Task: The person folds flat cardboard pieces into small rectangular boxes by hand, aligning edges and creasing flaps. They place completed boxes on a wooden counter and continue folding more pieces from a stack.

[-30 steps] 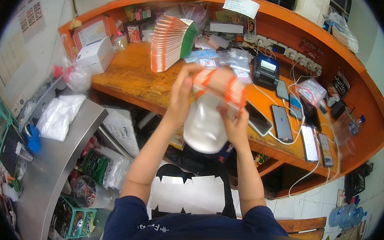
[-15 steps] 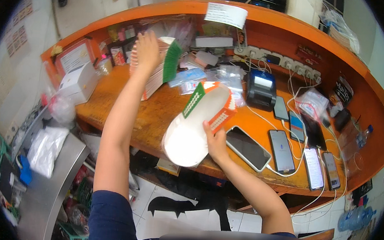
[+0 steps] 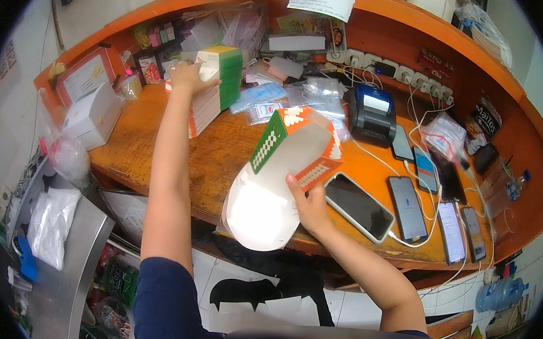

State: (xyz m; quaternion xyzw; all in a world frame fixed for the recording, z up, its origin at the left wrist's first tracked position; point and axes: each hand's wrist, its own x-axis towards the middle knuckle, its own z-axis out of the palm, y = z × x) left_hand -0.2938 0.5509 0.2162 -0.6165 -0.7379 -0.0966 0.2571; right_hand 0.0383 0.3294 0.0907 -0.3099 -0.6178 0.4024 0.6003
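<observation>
At the back left of the desk, a stack of folded cartons [image 3: 229,80] stands with green and orange edges. My left hand [image 3: 188,79] reaches onto the stack's left side, fingers over its top and thumb against it; the fingertips are partly hidden. In front of me, an opened paper food carton [image 3: 265,210] tilts toward me, showing its white inside, with green and orange printed sides and a rounded flap. My right hand [image 3: 310,206] grips it by its right edge, thumb inside.
Right of the carton lie a large phone [image 3: 359,207] and several smaller phones on charging cables. A black receipt printer [image 3: 372,117] stands behind, near plastic packets [image 3: 318,97]. A white box [image 3: 94,117] sits at the left end. A metal counter [image 3: 76,262] is at lower left.
My left hand has moved slightly left and down along the stack, its fingers more bent. The opened carton stays in my right hand, slightly lower in view. The head view has shifted.
</observation>
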